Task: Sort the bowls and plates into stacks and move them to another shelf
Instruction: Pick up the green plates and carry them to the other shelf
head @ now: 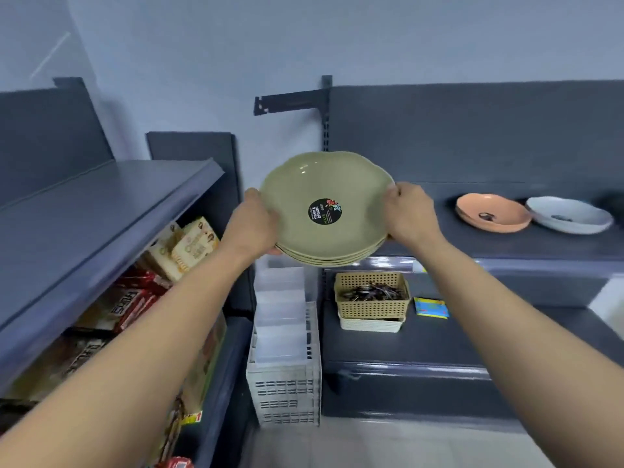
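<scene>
I hold a stack of several olive-green plates in mid-air between two shelf units, the top one carrying a round black sticker. My left hand grips the stack's left rim and my right hand grips its right rim. On the dark shelf to the right sit an orange bowl and, touching it, a white bowl. A dark object at the far right edge is cut off.
A bare grey shelf slopes along the left, with snack boxes under it. Below the stack stands a white slotted crate on the floor. A tan basket and a small colourful packet rest on the lower right shelf.
</scene>
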